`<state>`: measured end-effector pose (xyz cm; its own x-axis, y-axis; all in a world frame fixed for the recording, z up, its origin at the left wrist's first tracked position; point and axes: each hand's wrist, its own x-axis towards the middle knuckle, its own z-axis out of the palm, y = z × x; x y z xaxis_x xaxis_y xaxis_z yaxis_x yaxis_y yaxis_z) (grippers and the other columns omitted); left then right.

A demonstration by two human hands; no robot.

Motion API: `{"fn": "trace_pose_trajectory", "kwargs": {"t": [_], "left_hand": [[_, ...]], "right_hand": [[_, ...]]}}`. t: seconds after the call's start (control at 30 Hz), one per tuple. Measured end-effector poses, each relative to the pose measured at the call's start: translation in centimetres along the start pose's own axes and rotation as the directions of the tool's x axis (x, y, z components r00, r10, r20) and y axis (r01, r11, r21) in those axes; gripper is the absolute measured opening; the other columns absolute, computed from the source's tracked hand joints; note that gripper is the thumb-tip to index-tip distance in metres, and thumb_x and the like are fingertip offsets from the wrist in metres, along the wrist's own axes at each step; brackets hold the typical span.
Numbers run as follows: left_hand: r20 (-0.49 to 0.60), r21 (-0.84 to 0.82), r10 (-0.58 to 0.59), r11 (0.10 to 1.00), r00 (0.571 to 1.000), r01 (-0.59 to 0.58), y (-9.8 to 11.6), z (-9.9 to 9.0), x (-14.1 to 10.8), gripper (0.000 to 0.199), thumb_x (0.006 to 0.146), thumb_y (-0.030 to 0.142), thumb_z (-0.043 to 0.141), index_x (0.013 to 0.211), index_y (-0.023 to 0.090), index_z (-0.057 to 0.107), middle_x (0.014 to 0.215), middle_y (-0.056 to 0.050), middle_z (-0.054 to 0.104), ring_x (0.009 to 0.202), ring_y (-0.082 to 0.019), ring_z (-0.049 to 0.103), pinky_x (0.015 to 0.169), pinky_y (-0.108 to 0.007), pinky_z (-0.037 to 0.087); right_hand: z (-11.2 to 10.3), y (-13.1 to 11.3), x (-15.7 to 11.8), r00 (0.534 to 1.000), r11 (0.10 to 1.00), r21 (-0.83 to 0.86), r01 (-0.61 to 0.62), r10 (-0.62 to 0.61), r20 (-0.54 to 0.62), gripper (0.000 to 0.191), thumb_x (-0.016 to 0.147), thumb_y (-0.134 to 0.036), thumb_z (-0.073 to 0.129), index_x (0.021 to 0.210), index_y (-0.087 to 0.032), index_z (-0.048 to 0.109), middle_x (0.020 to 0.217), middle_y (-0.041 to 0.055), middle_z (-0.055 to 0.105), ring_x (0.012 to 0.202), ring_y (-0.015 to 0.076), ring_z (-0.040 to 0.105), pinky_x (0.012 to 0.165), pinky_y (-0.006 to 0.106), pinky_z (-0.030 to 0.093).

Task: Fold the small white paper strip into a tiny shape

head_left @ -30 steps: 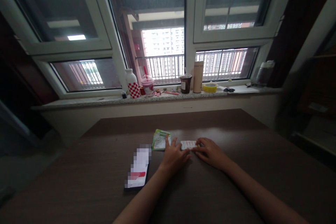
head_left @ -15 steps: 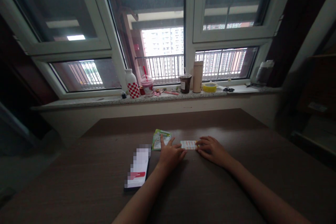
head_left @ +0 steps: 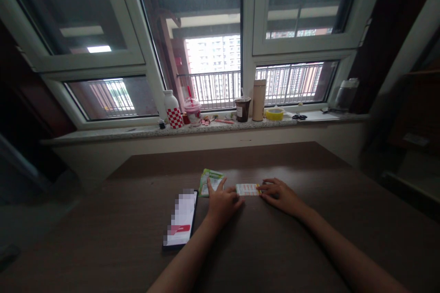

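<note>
A small white card point(head_left: 248, 189) with orange print lies flat on the dark brown table between my hands. My left hand point(head_left: 222, 202) rests at its left edge with the fingers spread, two of them reaching over a green and white packet point(head_left: 212, 181). On the card's right end lie the fingertips of my right hand point(head_left: 280, 196), the fingers stretched out and slightly bent. Neither hand lifts anything. Beside my left forearm sits a phone point(head_left: 184, 213) with a lit, partly pixelated screen.
Along the windowsill point(head_left: 144, 132) behind the brown table point(head_left: 292, 247) stand a checkered bottle point(head_left: 174, 112), a pink drink cup point(head_left: 193, 112), a dark drink cup point(head_left: 242, 110), a tan flask point(head_left: 259, 100), yellow tape point(head_left: 274, 114) and scissors point(head_left: 299, 117).
My right fingers have shifted slightly to the right, showing more of the card's yellow right end. My left index and middle fingers have moved a little over the packet.
</note>
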<state>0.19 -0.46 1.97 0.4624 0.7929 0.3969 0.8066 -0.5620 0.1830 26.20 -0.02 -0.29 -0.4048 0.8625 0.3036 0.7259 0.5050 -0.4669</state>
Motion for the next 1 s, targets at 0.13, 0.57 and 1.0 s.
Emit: {"fn": "trace_pose_trajectory", "kwargs": {"t": [0.13, 0.57, 1.0], "left_hand": [[0.015, 0.004, -0.02, 1.0, 1.0, 0.02, -0.1, 0.0, 0.0, 0.02, 0.082, 0.048, 0.064, 0.083, 0.032, 0.075, 0.11, 0.001, 0.073, 0.132, -0.039, 0.041, 0.104, -0.076, -0.013], [0.023, 0.011, -0.063, 0.998, 0.998, 0.063, -0.1, -0.1, 0.1, 0.024, 0.079, 0.051, 0.065, 0.083, 0.03, 0.075, 0.11, -0.001, 0.073, 0.132, -0.04, 0.04, 0.105, -0.076, -0.008], [0.022, -0.004, -0.011, 1.0, 1.0, 0.011, -0.2, 1.9, 0.1, 0.024, 0.086, 0.037, 0.061, 0.105, 0.023, 0.064, 0.12, -0.007, 0.065, 0.129, -0.028, 0.046, 0.113, -0.069, 0.006]], "right_hand": [[0.0, 0.1, 0.0, 0.999, 0.999, 0.028, -0.032, 0.032, -0.003, 0.025, 0.089, -0.043, 0.054, 0.095, -0.032, 0.075, 0.117, 0.0015, 0.069, 0.125, 0.0275, 0.051, 0.113, 0.059, 0.027], [0.4, 0.8, 0.0, 0.994, 0.978, 0.18, -0.11, 0.106, 0.027, 0.031, 0.088, -0.048, 0.053, 0.093, -0.026, 0.075, 0.124, 0.0072, 0.065, 0.13, 0.0276, 0.046, 0.113, 0.056, 0.027], [0.7, 0.7, 0.2, 0.996, 0.965, 0.249, -0.082, 0.09, -0.022, 0.024, 0.084, -0.045, 0.06, 0.085, -0.025, 0.072, 0.114, 0.0059, 0.07, 0.126, 0.0261, 0.049, 0.112, 0.051, 0.029]]}}
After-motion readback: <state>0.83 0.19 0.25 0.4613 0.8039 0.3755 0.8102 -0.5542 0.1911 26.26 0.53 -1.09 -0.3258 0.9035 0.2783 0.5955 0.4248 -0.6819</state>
